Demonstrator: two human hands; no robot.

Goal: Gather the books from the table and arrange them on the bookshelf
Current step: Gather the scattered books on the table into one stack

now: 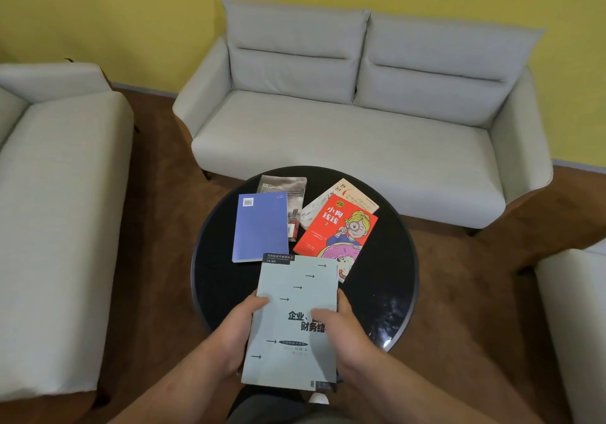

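A pale grey-green book point(295, 292) with black arrows is held over the near edge of the round black table point(216, 279). My left hand point(237, 328) grips its left edge and my right hand point(342, 328) grips its right edge, thumb on the cover. On the table beyond it lie a blue book point(260, 226) face down, a grey photo-cover book point(288, 187) partly under the blue one, a red cartoon-cover book point(334, 230), and a cream book point(351, 194) under the red one. No bookshelf is in view.
A light grey two-seat sofa point(344, 128) stands behind the table against a yellow wall. Another grey sofa point(55, 210) is on the left, and a white seat edge point(577, 308) on the right. Brown floor surrounds the table.
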